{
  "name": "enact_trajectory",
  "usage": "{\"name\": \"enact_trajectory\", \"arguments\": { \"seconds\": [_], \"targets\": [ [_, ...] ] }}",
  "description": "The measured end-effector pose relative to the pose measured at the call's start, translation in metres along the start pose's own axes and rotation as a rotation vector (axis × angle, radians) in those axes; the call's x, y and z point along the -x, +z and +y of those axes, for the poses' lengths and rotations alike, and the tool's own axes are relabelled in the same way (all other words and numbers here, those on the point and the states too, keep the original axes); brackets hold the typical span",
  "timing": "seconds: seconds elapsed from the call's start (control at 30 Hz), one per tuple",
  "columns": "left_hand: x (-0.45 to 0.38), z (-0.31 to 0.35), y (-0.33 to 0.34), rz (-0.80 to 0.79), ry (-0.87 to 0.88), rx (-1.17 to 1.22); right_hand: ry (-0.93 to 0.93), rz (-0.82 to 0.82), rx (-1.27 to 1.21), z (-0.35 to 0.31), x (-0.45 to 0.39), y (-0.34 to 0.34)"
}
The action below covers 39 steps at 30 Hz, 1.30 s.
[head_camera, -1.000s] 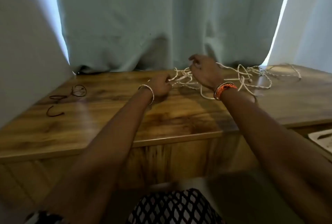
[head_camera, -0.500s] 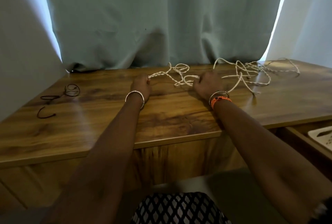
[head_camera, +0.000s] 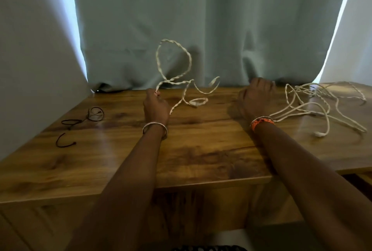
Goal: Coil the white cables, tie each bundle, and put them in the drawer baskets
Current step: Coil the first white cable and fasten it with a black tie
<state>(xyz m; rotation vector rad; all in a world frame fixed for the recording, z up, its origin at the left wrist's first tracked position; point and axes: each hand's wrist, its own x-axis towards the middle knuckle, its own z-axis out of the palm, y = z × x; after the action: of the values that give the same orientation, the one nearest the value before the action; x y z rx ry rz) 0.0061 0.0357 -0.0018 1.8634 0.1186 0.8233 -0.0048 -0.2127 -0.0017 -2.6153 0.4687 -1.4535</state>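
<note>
My left hand is closed on a twisted white cable, which loops up in the air in front of the curtain and trails down onto the wooden table. Over the table to the right, my right hand has its fingers curled, and strands of the tangled white cable pile run beneath its wrist. I cannot make out whether it grips any strand. The pile spreads across the table's right side.
Dark thin ties lie on the table's left part. A grey-green curtain hangs right behind the table. A drawer edge shows at the lower right, below the tabletop.
My left hand has pulled one twisted cable free of the tangle, and its loop has flung upward. My right hand has shifted right, toward the pile. The hands are farther apart.
</note>
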Motion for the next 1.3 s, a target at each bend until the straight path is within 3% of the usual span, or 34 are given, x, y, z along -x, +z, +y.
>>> {"name": "enact_trajectory", "arguments": {
  "seconds": [0.07,0.17,0.33,0.47,0.53,0.63,0.77,0.87,0.97,1.07,1.13,1.2,1.27,1.3],
  "targets": [
    [-0.002,-0.001,0.007,-0.032,-0.007,0.045,-0.100,0.017,-0.269,-0.020,-0.001,-0.001],
    [-0.002,0.000,0.014,-0.106,-0.075,0.188,-0.193,-0.092,-0.656,-0.061,0.006,-0.009],
    [-0.008,-0.014,0.028,-0.289,-0.154,0.316,0.086,-0.394,-1.132,-0.118,0.013,-0.019],
    [-0.005,-0.009,0.019,-0.405,-0.337,0.438,-0.015,-0.345,-0.903,-0.126,0.011,-0.001],
    [-0.005,0.000,0.011,-0.390,-0.406,0.484,-0.143,-0.359,-0.622,-0.120,0.008,0.008],
    [-0.014,0.001,0.005,-0.224,-0.517,0.552,-0.237,-0.481,-0.319,-0.104,0.011,0.019],
    [-0.018,-0.004,0.001,0.015,-0.582,0.608,-0.253,-0.574,-0.237,-0.081,0.019,0.034],
    [-0.012,-0.002,-0.007,0.152,-0.534,0.490,-0.075,-0.442,-0.377,-0.072,0.016,0.031],
    [-0.013,0.001,-0.010,0.130,-0.524,0.392,0.151,-0.295,-0.665,-0.071,0.012,0.024],
    [-0.015,-0.003,-0.007,-0.054,-0.410,0.242,0.418,-0.290,-0.774,-0.072,0.009,0.017],
    [-0.011,0.000,-0.004,-0.199,-0.178,0.143,0.522,-0.244,-0.676,-0.072,0.003,0.011],
    [-0.005,0.005,0.000,-0.337,0.092,0.057,0.615,-0.085,-0.774,-0.074,-0.008,-0.006],
    [0.001,0.014,0.002,-0.516,0.282,0.036,0.546,0.075,-0.999,-0.080,-0.023,-0.030],
    [0.004,0.018,0.003,-0.599,0.325,0.046,0.420,0.052,-1.101,-0.085,-0.028,-0.043]
  ]
}}
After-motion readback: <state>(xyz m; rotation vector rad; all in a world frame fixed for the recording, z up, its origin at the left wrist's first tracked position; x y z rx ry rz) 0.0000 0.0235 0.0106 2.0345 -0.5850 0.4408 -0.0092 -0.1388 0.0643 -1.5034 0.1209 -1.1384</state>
